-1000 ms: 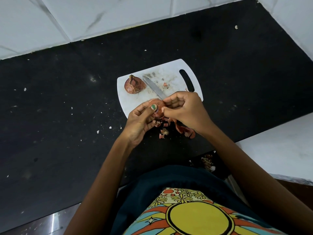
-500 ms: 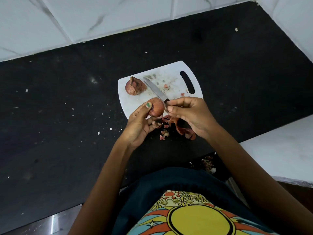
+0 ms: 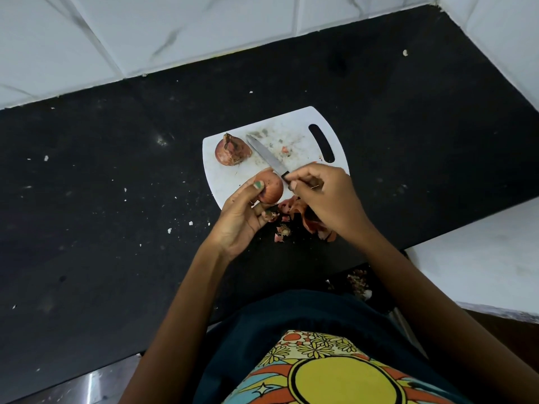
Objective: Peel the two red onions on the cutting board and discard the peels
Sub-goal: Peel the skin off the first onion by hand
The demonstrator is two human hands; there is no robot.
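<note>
smooth peeled onion (image 3: 270,187) in left hand (image 3: 243,212); other onion (image 3: 232,150) still papery.

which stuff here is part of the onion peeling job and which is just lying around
Job: held onion in left hand; second onion; knife gripped by right hand; board; peels.
Lying about: white crumbs on counter; tiled wall.
</note>
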